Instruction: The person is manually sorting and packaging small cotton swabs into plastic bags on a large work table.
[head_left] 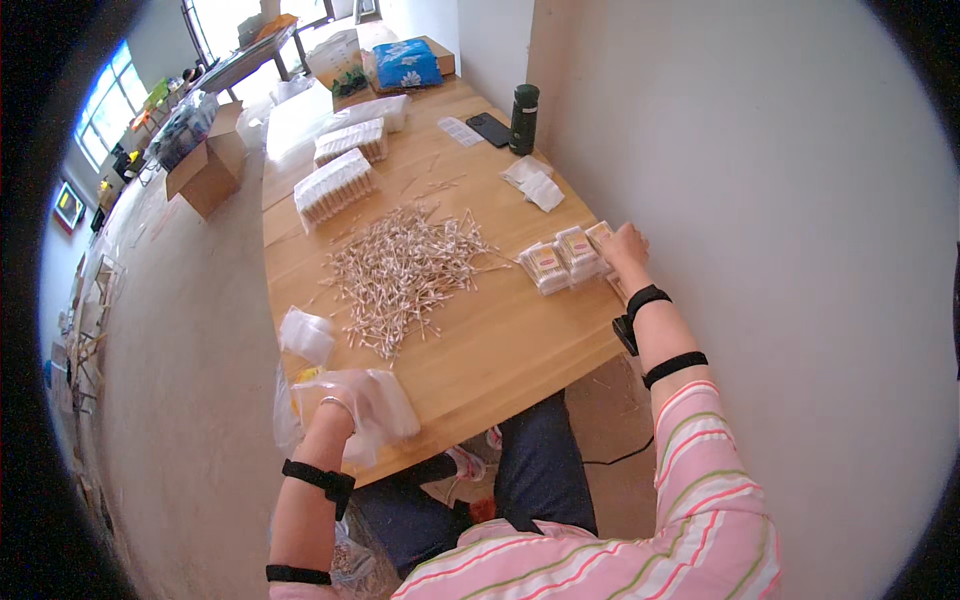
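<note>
A large loose heap of cotton swabs (405, 275) lies across the middle of the wooden table. To its right stand stacked small clear packs of cotton swabs (577, 252) with yellowish labels. My right hand (628, 252) is at the right end of these packs, its fingers curled round the endmost pack (599, 235). At the near left corner, my left hand (362, 392) is among clear plastic bags (396, 408). The film covers its fingers, so their grip is hard to make out. A smaller pile of clear bags (307, 336) sits just beyond it.
Two rows of bundled swabs (335, 188) stand at the far left of the heap. White paper pieces (538, 185), a black phone (489, 129) and a dark green bottle (523, 120) lie along the wall side. A cardboard box (208, 165) is on the floor, left.
</note>
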